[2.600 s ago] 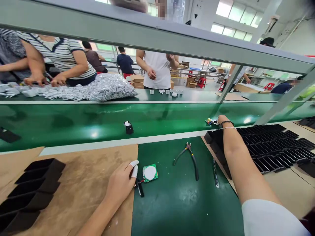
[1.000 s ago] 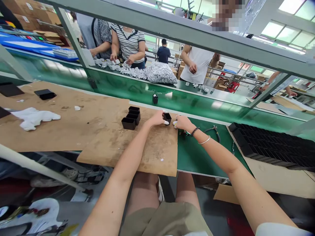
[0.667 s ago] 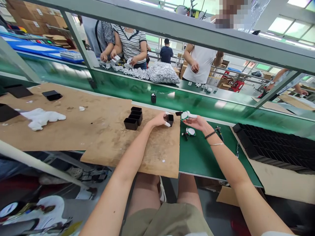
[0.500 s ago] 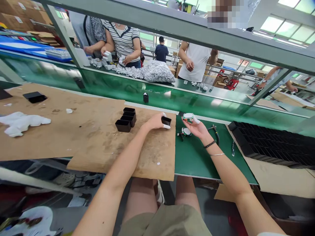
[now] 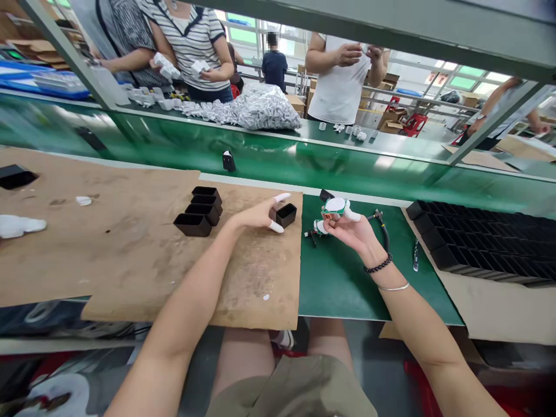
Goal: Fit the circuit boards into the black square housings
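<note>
My left hand (image 5: 260, 214), with white finger cots on thumb and forefinger, is open just left of a small black box (image 5: 286, 216) on the brown cardboard. Its fingers are spread; whether a fingertip still touches the box I cannot tell. In my right hand (image 5: 356, 227) is a green circuit board (image 5: 335, 207) with a round white top, held up over the green bench. A second circuit board (image 5: 320, 227) with wires lies below it. Left of my left hand, several open black boxes (image 5: 197, 215) stand in a row.
Rows of black boxes (image 5: 486, 243) fill the right side. Pliers (image 5: 380, 223) and a small tool (image 5: 416, 255) lie on the green bench (image 5: 347, 289). A black adapter (image 5: 228, 161) sits on the belt (image 5: 169, 150). Co-workers handle white parts across the line.
My left hand has spread its fingers and drawn slightly left off the black box. My right hand keeps the circuit board, now turned a little. The view has shifted.
</note>
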`<state>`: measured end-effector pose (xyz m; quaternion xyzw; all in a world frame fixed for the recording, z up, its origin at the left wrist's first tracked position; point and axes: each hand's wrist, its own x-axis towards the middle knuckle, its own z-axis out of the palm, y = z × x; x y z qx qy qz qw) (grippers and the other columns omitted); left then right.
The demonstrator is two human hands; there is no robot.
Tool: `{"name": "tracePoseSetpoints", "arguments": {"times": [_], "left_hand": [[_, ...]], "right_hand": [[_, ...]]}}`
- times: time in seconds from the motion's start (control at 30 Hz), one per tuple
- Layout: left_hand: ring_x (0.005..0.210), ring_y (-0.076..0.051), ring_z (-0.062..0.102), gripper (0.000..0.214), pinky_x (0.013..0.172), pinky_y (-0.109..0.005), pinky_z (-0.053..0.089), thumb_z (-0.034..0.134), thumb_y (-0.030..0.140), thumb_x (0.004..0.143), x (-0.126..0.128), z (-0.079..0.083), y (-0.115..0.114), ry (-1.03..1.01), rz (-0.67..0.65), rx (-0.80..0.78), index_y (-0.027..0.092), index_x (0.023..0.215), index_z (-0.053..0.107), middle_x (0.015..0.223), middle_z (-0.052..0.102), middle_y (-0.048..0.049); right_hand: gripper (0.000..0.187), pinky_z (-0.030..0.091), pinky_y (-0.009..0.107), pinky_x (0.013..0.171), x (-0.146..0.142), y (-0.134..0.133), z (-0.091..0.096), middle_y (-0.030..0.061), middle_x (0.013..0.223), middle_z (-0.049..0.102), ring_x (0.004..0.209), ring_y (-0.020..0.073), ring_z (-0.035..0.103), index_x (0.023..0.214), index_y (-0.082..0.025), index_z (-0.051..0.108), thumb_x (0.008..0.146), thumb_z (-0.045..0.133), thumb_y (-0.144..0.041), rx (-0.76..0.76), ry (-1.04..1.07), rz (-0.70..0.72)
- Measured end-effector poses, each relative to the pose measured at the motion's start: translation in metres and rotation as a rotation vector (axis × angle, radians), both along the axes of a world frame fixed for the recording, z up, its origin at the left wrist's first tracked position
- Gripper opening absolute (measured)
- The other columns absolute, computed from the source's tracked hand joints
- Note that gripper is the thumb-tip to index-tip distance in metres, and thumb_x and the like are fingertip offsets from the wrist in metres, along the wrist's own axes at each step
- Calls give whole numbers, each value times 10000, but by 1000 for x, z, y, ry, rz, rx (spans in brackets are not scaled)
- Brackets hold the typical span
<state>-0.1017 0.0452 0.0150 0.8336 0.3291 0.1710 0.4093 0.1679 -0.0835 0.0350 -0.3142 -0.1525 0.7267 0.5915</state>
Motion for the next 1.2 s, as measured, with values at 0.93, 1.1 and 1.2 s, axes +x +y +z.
{"name": "tracePoseSetpoints", "arguments": {"times": [0.93,1.1,1.2], "left_hand": [[1008,-236,614,635,873,-415,545,815,220,708,84,4,-104,-836,184,463,285,1224,450,1162,537,-64],[1031,-256,606,653,904,-432,546,839,232,701,86,5,-104,-864,156,528,288,1228,457,1144,541,-70],[1042,-257,599,641,907,-431,547,824,228,718,86,6,-103,-871,141,552,292,1232,447,1154,528,-76]], "right_hand": [[481,531,461,1015,-67,-38,-2,7,1045,680,1083,244,689,1017,-317,537,708,883,-448,979,-1012,-724],[475,511,498,1058,-66,-38,-1,12,1074,686,1097,253,690,1021,-317,540,714,872,-463,993,-1035,-682],[486,514,497,1047,-67,-37,0,12,1065,683,1083,255,690,1017,-319,533,708,872,-480,985,-1018,-689]]}}
